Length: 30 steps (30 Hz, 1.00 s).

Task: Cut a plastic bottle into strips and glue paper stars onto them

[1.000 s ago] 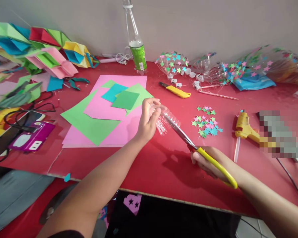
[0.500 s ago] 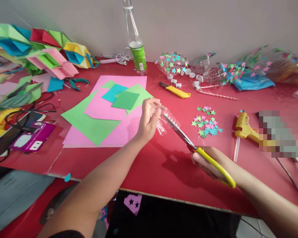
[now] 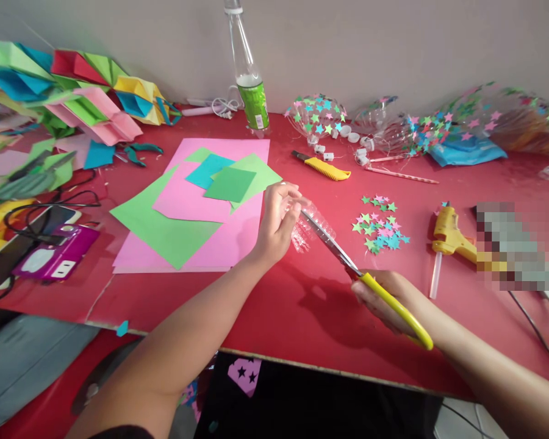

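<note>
Above the red table, my left hand (image 3: 278, 222) pinches a clear, ribbed plastic bottle piece (image 3: 322, 222) cut into strips at its far end. My right hand (image 3: 388, 299) grips yellow-handled scissors (image 3: 336, 247). Their blades point up and left and lie against the plastic, looking nearly closed; whether they bite into it I cannot tell. Small paper stars (image 3: 379, 228) are strewn to the right of the plastic. A yellow box cutter (image 3: 327, 169) rests beyond it, and coloured paper sheets (image 3: 165, 225) are stacked to the left of my left hand.
A yellow glue gun (image 3: 451, 231) lies on the right. Clear bottle ornaments with stars (image 3: 320, 119) line the wall near an upright bottle with a green label (image 3: 254, 103). Folded paper shapes (image 3: 91, 113), a phone (image 3: 32, 244) and a purple device (image 3: 57, 253) occupy the left.
My left hand and the plastic piece have shifted very slightly right. The scissors remain against the plastic, with almost no movement of my right hand.
</note>
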Tool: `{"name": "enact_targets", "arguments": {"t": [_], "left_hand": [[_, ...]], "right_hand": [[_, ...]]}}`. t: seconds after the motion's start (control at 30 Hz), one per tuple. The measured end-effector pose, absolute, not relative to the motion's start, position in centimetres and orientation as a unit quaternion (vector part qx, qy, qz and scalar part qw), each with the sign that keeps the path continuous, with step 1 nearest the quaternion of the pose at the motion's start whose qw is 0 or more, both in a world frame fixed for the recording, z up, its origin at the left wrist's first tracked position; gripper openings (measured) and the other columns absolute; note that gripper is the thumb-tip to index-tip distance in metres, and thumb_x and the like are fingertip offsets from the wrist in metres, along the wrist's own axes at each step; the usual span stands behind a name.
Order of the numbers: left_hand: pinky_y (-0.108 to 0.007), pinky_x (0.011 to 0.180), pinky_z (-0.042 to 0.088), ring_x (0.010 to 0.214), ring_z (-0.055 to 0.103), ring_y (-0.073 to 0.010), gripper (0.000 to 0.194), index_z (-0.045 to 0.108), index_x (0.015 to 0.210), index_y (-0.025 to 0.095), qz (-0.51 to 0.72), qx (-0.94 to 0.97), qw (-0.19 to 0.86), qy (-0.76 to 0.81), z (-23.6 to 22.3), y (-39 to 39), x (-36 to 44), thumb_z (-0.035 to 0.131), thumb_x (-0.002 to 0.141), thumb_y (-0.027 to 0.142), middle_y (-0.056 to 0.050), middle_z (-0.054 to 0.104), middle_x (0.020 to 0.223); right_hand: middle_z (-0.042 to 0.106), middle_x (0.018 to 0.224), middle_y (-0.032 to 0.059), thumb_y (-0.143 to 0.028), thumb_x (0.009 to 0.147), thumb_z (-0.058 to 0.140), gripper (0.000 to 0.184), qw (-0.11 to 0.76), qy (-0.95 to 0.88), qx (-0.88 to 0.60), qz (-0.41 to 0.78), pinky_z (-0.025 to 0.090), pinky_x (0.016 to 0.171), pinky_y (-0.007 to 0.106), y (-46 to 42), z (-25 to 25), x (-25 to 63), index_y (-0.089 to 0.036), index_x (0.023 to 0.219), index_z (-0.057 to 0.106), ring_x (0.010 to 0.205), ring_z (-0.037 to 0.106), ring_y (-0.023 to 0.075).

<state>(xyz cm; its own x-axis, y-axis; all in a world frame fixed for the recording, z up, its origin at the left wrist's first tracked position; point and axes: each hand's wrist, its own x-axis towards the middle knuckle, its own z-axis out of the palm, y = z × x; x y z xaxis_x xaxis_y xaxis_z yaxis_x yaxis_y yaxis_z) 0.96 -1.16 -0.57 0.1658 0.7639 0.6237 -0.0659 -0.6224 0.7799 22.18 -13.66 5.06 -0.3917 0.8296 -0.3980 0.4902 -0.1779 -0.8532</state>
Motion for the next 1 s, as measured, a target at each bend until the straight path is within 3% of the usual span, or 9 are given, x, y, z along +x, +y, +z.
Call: {"name": "enact_targets", "arguments": {"t": [0.3,0.57,1.0], "left_hand": [[-0.04,0.089,0.054,0.096,0.061,-0.017,0.016,0.049,0.111,0.026,0.578,0.703,0.319,0.264,0.16,-1.69,0.87,0.048,0.096,0.027,-0.006,0.054,0.108],[-0.039,0.084,0.057,0.103,0.057,-0.019,0.016,0.05,0.111,0.025,0.57,0.723,0.304,0.244,-0.25,-1.7,1.14,0.046,0.096,0.027,-0.008,0.045,0.114],[-0.038,0.086,0.057,0.102,0.055,-0.0179,0.02,0.049,0.113,0.025,0.563,0.729,0.31,0.235,-0.13,-1.99,1.24,0.044,0.095,0.019,-0.008,0.044,0.113]], "right_hand": [[0.04,0.049,-0.0064,-0.071,0.089,0.044,0.055,0.159,-0.629,-0.508,0.566,0.024,0.041,0.022,-13.5,5.26,22.14,-0.022,0.066,0.038,0.042,0.034,0.0064],[0.046,0.054,-0.0045,-0.072,0.089,0.043,0.056,0.158,-0.651,-0.513,0.537,0.027,0.044,0.023,-13.54,5.48,22.16,-0.02,0.068,0.042,0.046,0.037,0.0072],[0.036,0.052,-0.0073,-0.069,0.09,0.045,0.053,0.154,-0.602,-0.527,0.58,0.024,0.038,0.021,-13.79,5.5,21.98,-0.021,0.067,0.039,0.042,0.032,0.0058]]}}
